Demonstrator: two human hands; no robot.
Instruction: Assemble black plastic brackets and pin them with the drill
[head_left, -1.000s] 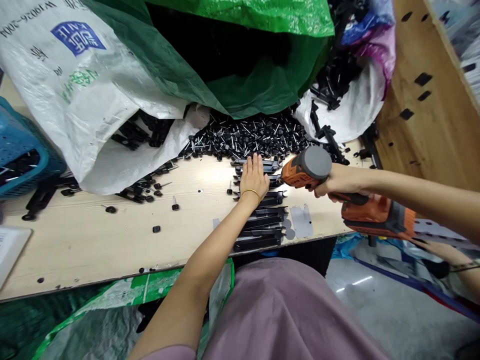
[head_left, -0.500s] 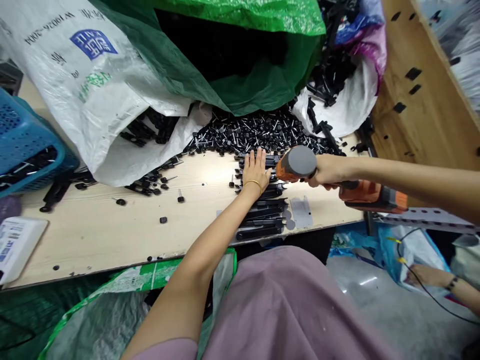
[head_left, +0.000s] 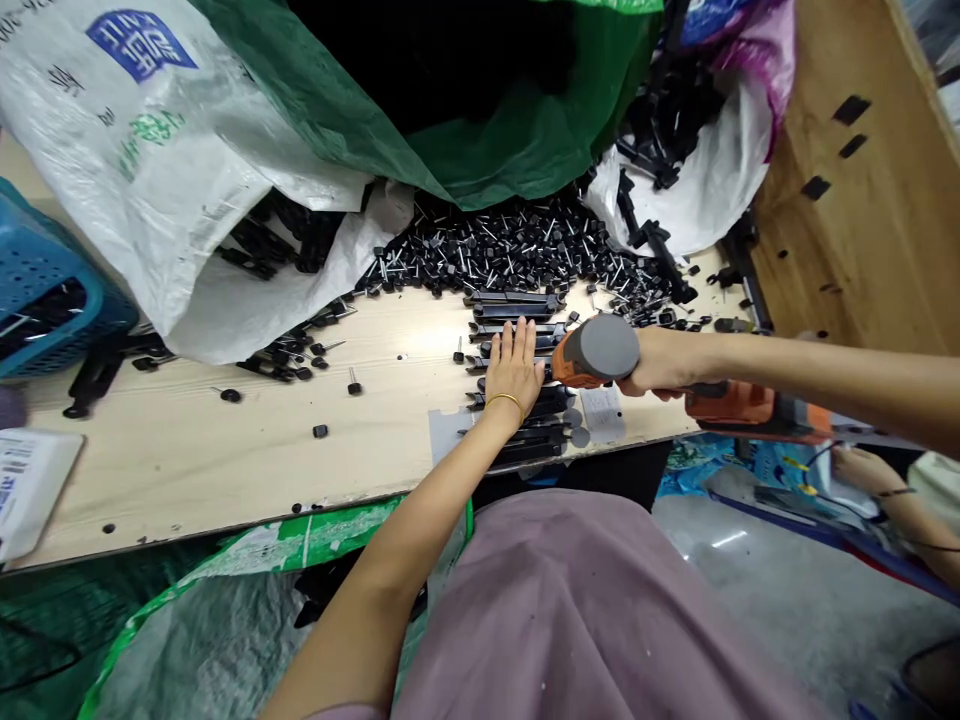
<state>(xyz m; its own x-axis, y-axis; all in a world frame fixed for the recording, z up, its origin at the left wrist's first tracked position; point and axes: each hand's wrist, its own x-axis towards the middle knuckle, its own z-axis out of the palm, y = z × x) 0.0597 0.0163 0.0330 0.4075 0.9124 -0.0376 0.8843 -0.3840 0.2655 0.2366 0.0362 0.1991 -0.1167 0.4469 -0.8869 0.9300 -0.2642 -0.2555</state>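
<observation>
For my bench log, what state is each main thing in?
Black plastic strips: lined up
Left hand: flat over strips
Orange power drill: held
Right hand: closed on drill
Black-headed pins: heaped
Upper green sack: open
Printed white sack: open
Blue basket: holding black parts

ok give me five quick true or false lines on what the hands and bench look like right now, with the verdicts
1. The right hand grips an orange drill. True.
2. The left hand holds a white bag. False: it lies flat, fingers spread, on the row of black parts.
3. A heap of black-headed screws lies beyond the row, below the green bag's opening as pictured. True.
4. The yellow bracelet is on the right wrist. False: it is on the left wrist.
5. The blue basket is at the picture's right edge. False: it is at the left edge.
</observation>
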